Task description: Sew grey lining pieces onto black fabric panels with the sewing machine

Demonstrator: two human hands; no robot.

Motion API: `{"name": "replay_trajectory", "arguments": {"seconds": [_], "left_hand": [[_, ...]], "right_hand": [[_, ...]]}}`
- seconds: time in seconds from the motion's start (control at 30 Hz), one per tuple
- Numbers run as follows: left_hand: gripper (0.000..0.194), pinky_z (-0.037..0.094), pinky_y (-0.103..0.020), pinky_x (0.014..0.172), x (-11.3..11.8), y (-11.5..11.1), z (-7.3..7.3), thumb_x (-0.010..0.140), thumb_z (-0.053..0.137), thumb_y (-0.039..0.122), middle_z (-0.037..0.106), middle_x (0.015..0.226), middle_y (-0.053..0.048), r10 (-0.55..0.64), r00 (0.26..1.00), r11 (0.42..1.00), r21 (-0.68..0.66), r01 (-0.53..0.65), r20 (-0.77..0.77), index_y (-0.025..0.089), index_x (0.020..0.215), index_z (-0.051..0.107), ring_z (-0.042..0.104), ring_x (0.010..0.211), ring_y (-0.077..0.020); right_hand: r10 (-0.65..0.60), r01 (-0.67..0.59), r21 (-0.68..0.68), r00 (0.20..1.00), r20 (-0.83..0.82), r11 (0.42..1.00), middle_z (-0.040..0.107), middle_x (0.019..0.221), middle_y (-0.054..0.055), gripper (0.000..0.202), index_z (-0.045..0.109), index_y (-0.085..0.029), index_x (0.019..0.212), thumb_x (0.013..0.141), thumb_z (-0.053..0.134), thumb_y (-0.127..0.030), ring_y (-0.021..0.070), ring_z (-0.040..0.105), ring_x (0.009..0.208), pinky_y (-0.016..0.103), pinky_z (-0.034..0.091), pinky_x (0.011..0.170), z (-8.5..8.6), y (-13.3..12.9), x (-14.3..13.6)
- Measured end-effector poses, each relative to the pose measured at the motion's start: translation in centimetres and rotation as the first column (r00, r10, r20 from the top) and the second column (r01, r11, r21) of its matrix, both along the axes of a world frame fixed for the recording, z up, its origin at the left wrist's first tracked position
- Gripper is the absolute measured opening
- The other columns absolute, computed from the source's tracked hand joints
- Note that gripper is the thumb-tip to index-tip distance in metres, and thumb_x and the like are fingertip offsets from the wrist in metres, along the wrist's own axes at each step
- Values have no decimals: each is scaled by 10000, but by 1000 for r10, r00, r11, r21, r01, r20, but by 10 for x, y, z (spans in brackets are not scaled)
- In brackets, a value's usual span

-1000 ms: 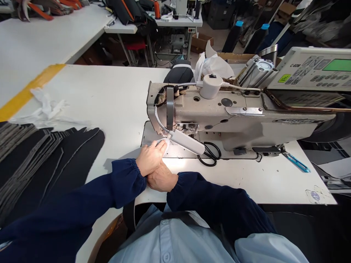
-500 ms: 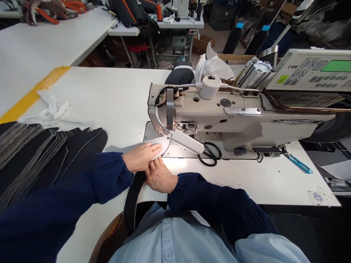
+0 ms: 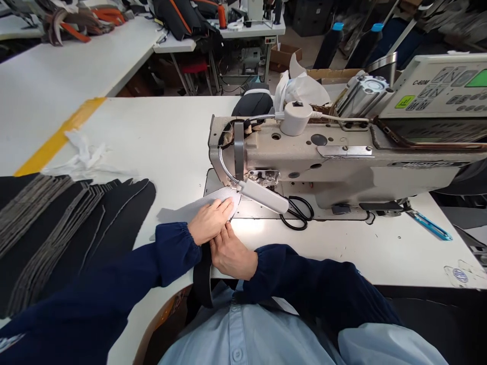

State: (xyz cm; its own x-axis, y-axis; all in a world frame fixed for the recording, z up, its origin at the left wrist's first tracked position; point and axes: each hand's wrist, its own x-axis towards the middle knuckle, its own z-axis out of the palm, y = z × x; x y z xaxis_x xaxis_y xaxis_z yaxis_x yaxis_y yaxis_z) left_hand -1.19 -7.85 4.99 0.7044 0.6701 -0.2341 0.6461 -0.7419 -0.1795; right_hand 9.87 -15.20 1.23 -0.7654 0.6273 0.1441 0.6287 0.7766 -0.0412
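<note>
My left hand [image 3: 211, 221] lies on a light grey fabric piece [image 3: 192, 209], its fingers stretched out and pressing near the sewing machine's [image 3: 297, 154] needle area. Just below it, my right hand [image 3: 233, 254] has its fingers closed at the fabric's edge, where a black strip [image 3: 202, 279] comes in from beneath the hands and hangs over the table edge. The fingertips of my right hand are partly hidden by the left. A white lamp head [image 3: 263, 196] shines on the fabric's tip and covers part of the needle area.
Black-handled scissors [image 3: 299, 213] lie right of the lamp. A blue tool [image 3: 429, 225] rests further right. Stacked dark fabric panels [image 3: 114, 218] and white scraps [image 3: 85, 152] are on the left. A control panel [image 3: 437, 88] stands above the machine.
The fabric has turned slightly under my hands, and more of its left part shows. Both hands stay close together on it. The whole view has shifted a little.
</note>
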Motion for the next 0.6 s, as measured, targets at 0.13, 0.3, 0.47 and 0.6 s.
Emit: {"name": "replay_trajectory", "arguments": {"seconds": [0.13,0.3,0.47,0.6], "left_hand": [[408,466,-313,833,14,7,3,888,408,118,581,1288,-165,67,997,998,-17,-67,22,65,1267,549,531,1142,-259],[541,434,-367,982,-3,5,6,823,441,80,511,1399,-148,5,999,997,-74,-2,45,96,1361,494,460,1278,-267],[706,401,-465,1056,-19,-9,-5,745,388,-32,408,1496,-130,42,998,998,-52,-40,39,126,1432,427,344,1397,-280],[638,428,-515,1032,-9,-13,-15,803,305,-28,434,1473,-153,103,993,994,-34,-101,58,87,1412,458,349,1397,-311]], "right_hand": [[43,-42,-7,995,91,999,597,1183,351,435,563,101,1223,910,398,-153,388,604,1112,624,437,953,13,6,17],[111,-97,-92,982,151,991,526,1271,370,489,546,128,1235,895,450,-211,416,574,1166,577,459,946,21,8,32],[126,-107,-136,981,146,985,502,1289,380,525,560,121,1224,876,497,-267,432,566,1169,586,471,919,25,4,34],[115,-92,-162,983,140,983,499,1279,391,537,545,134,1234,863,521,-253,435,556,1179,595,464,931,26,4,34]]}}
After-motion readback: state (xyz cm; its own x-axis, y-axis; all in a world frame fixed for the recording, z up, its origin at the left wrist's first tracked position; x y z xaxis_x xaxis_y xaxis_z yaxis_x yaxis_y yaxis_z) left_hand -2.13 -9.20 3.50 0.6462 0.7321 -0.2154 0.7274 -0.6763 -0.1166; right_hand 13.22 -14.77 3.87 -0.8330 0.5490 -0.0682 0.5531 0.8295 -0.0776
